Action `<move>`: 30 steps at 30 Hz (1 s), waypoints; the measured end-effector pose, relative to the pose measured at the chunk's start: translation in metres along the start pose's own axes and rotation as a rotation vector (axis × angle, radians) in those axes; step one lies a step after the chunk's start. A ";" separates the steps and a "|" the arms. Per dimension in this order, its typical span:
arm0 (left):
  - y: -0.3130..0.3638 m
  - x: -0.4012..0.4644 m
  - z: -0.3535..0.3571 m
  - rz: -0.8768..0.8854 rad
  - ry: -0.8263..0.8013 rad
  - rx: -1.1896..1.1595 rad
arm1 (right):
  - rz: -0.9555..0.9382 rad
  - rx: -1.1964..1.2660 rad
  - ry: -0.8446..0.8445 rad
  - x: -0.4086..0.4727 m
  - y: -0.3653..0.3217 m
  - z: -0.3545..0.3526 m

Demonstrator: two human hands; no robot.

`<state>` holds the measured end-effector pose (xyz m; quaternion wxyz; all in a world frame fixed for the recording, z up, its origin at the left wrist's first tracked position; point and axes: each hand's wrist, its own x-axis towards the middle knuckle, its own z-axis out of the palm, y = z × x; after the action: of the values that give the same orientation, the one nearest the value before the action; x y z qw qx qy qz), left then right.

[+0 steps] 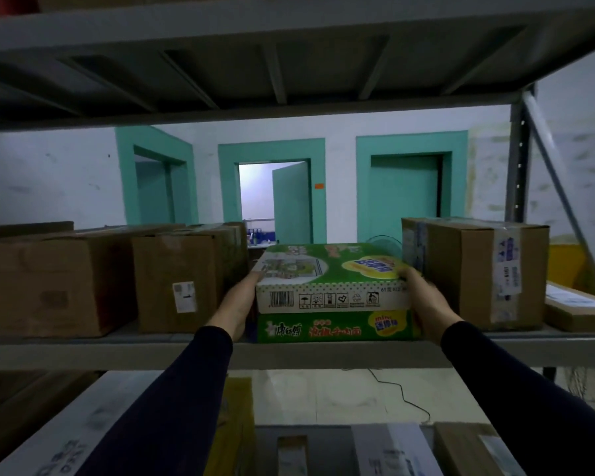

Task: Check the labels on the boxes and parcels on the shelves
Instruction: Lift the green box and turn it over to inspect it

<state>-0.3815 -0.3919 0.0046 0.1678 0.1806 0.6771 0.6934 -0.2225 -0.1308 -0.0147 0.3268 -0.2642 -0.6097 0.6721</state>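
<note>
**Green carton held for a label check**

Head view: grey shelf (152, 352) before teal doors. The left hand (236, 309) and right hand (426, 304) clasp the top green box (330, 269) by its sides, fingers wrapped round the edges, probably to show its barcode. It rests on another green box (334, 326) between brown boxes (182, 280).

Three teal-framed doorways (272, 187) line the white back wall (49, 173) mid-frame; the middle teal door (291, 201) stands open. A thin dark cable (401, 393) trails across the pale floor (323, 393) at lower centre.
</note>
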 end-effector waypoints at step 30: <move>0.059 -0.180 -0.011 0.306 0.001 -0.136 | -0.282 0.245 -0.143 -0.158 -0.056 -0.042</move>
<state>-0.2274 -0.4889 0.0592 0.0719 0.2696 0.5931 0.7553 -0.0822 -0.2217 0.0295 0.4034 -0.0863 -0.5760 0.7058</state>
